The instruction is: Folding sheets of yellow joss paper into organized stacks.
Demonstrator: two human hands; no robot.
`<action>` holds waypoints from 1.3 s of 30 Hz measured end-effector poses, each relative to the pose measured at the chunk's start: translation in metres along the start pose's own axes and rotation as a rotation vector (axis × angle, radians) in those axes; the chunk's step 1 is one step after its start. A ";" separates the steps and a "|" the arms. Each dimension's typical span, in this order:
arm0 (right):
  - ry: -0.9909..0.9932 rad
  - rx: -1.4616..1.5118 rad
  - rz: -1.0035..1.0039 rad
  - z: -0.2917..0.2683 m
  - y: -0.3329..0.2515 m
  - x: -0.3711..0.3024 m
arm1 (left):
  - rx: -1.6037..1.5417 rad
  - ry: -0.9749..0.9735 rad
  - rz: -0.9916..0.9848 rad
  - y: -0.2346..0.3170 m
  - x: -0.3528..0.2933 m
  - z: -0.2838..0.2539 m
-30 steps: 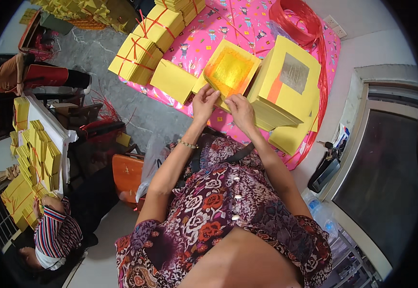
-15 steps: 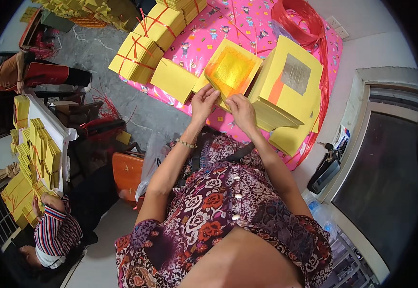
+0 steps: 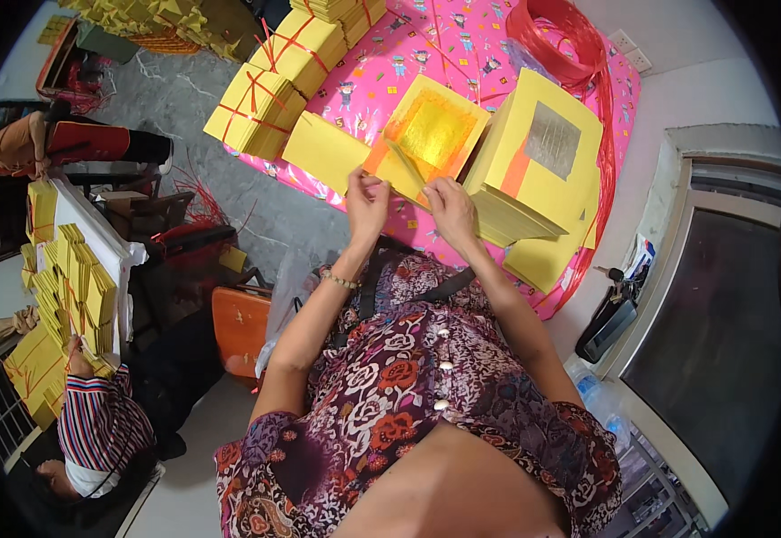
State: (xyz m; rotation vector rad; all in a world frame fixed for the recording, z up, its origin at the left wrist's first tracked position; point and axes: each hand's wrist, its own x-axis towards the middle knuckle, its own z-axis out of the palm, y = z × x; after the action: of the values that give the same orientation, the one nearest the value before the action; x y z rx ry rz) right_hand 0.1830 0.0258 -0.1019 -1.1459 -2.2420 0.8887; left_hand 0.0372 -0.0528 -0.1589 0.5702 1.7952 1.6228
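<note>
A stack of yellow paper sheets (image 3: 471,121) with an orange border and a shiny gold square lies before me on the pink table cover. The near part of its top sheet (image 3: 401,161) is folded up over the gold square. My right hand (image 3: 451,211) pinches the near edge of this folded paper, thumb and fingers closed. At the stack's near left corner is my left hand (image 3: 368,208), its fingers bent but apart, with nothing visible in them. A plain yellow sheet (image 3: 326,154) lies left of the stack. On the right stands a tall pile of yellow paper (image 3: 520,202) with a silver square on top.
Yellow bundles tied with red string (image 3: 254,112) line the table's far left edge. A roll of red plastic ribbon (image 3: 601,67) lies at the back right. Left, a person in a striped top (image 3: 104,421) handles yellow bundles; another person (image 3: 27,139) stands beyond. An orange stool (image 3: 238,327) stands nearby.
My left hand has drawn back left and down, off the paper fold. The fold now stands higher at my right hand. The striped-top person's arm has reached farther across the bundles.
</note>
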 end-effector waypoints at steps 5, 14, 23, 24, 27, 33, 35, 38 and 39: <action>0.025 -0.103 -0.110 -0.005 -0.001 -0.001 | 0.579 0.121 0.511 0.060 0.000 -0.004; 0.087 -0.375 -0.299 -0.018 -0.030 0.005 | 0.934 -0.293 0.983 0.089 0.033 0.000; 0.316 -0.072 -0.165 -0.030 -0.057 -0.009 | 0.728 -0.200 0.836 0.102 0.031 -0.013; 0.317 -0.071 -0.169 -0.029 -0.056 -0.009 | 0.729 -0.196 0.838 0.103 0.030 -0.017; 0.160 0.342 0.103 -0.022 -0.047 -0.007 | 0.532 -0.350 0.556 0.107 0.028 -0.027; 0.118 0.486 0.054 -0.015 -0.034 0.015 | -0.282 -0.717 0.114 0.100 0.018 -0.043; 0.015 0.749 -0.033 -0.010 -0.020 0.017 | -0.286 -0.802 0.040 0.103 0.020 -0.051; -0.239 0.900 0.037 -0.010 -0.017 0.017 | -0.331 -0.904 -0.059 0.099 0.022 -0.056; -0.259 0.968 0.052 -0.011 -0.020 0.017 | -0.370 -0.935 -0.082 0.100 0.021 -0.054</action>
State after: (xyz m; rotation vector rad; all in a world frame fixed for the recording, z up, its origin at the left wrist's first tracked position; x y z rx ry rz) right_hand 0.1703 0.0351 -0.0784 -0.6339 -1.5592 1.9223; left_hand -0.0263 -0.0621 -0.0621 0.8704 0.8024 1.2538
